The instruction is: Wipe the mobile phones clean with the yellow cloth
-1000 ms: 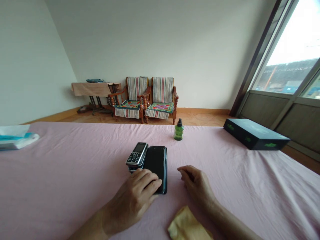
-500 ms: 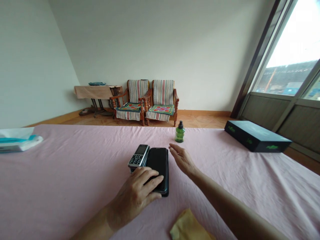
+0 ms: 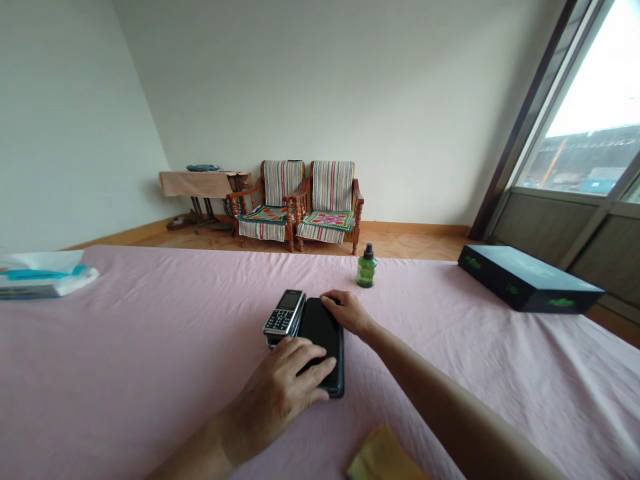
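The left hand (image 3: 285,383), fingers spread, rests on the near end of the black phone (image 3: 319,325); the right hand (image 3: 349,311) touches its far end, whether pinching I cannot tell. Beyond the left hand lies a keypad phone (image 3: 285,313); beyond the right, a bottle (image 3: 367,270).

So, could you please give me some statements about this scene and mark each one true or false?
1. The left hand rests on a black, slab-shaped smartphone. True.
2. The right hand grips a green, see-through bottle with a black top. False: that hand is at the smartphone's far end, and the bottle stands apart from it.
3. A silver-and-black keypad phone lies left of the smartphone. True.
4. A flat, black box with green markings sits at the left of the pink cloth cover. False: the box is on the right.
5. A yellow cloth lies nearer the person than the smartphone. True.
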Demonstrator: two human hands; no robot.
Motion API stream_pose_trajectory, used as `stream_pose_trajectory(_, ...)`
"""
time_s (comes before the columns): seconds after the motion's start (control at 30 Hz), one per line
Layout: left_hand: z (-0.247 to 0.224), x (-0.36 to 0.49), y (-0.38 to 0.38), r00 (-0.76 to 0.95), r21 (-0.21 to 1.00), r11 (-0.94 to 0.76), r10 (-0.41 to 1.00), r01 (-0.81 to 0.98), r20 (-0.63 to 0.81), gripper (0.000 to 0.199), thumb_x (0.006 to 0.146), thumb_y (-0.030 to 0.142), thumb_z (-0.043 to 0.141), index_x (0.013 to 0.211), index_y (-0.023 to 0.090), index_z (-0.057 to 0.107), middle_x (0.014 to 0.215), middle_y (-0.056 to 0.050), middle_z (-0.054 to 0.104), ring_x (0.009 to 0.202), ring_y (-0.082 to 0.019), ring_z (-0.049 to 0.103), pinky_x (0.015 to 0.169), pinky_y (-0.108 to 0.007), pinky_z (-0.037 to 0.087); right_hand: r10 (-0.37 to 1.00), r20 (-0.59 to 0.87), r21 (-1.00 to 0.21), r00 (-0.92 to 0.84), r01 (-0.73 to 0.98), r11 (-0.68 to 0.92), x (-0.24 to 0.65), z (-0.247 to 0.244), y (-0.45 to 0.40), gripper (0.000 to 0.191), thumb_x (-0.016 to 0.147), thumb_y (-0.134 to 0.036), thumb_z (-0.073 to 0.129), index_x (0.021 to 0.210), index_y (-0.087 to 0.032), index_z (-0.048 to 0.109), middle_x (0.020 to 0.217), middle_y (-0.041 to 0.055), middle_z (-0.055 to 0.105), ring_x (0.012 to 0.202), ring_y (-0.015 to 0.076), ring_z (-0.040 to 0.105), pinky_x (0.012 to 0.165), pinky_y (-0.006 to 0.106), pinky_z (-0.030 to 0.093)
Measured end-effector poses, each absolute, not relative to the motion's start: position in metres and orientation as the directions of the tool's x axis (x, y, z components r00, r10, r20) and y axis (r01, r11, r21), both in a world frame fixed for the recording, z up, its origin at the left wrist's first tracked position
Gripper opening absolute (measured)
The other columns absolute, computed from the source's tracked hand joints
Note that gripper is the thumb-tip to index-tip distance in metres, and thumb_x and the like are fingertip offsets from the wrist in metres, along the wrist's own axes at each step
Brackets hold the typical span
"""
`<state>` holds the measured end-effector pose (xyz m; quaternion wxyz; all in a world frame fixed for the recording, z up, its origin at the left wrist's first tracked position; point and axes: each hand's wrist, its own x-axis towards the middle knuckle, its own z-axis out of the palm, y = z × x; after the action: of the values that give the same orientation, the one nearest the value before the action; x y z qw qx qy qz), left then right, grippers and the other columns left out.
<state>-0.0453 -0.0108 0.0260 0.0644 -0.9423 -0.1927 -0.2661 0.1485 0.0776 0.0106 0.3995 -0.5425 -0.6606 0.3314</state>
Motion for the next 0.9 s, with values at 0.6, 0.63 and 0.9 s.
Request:
stream_pose_trajectory(0.6, 0.026, -0.040, -0.016, 0.788, -0.003, -0.924, 0.325, 0.383, 0.522, 0.025, 0.092, 0.019, 0.057, 0.117, 0.013, 0.058, 0.103, -0.009, 0.064, 0.097, -0.026, 0.058, 0.084, -0.042, 0.051, 0.987, 0.156, -0.958, 0.033, 0.247, 0.144, 0.170, -0.014, 0.007, 0.053, 0.090, -0.061, 0.037, 0.096, -0.015, 0.061, 0.089, 0.0107, 0.069, 0.077, 0.0202, 0.068, 0.067, 0.030, 0.052)
stream_pose_trajectory(0.63, 0.026, -0.041, -0.016, 0.787, -0.004, -0.923, 0.326, 0.385, 0.523, 0.025, 0.093, 0.019, 0.057, 0.117, 0.013, 0.058, 0.103, -0.010, 0.064, 0.097, -0.026, 0.058, 0.084, -0.042, 0.051, 0.989, 0.147, -0.960, 0.022, 0.245, 0.137, 0.172, -0.014, 0.006, 0.052, 0.090, -0.060, 0.036, 0.100, -0.015, 0.060, 0.092, 0.0109, 0.068, 0.078, 0.0195, 0.068, 0.067, 0.029, 0.052)
stream_pose_trajectory(0.9, 0.028, -0.040, -0.023, 0.772, -0.051, -0.927, 0.277, 0.371, 0.572, 0.031, 0.096, 0.024, 0.051, 0.124, 0.013, 0.057, 0.107, -0.012, 0.065, 0.100, -0.025, 0.059, 0.089, -0.044, 0.049, 0.981, -0.038, -0.908, -0.188, 0.416, 0.044, 0.204, 0.009, -0.043, 0.017, 0.079, -0.025, 0.058, 0.069, -0.013, 0.066, 0.058, 0.0015, 0.060, 0.054, 0.0114, 0.054, 0.051, 0.023, 0.040)
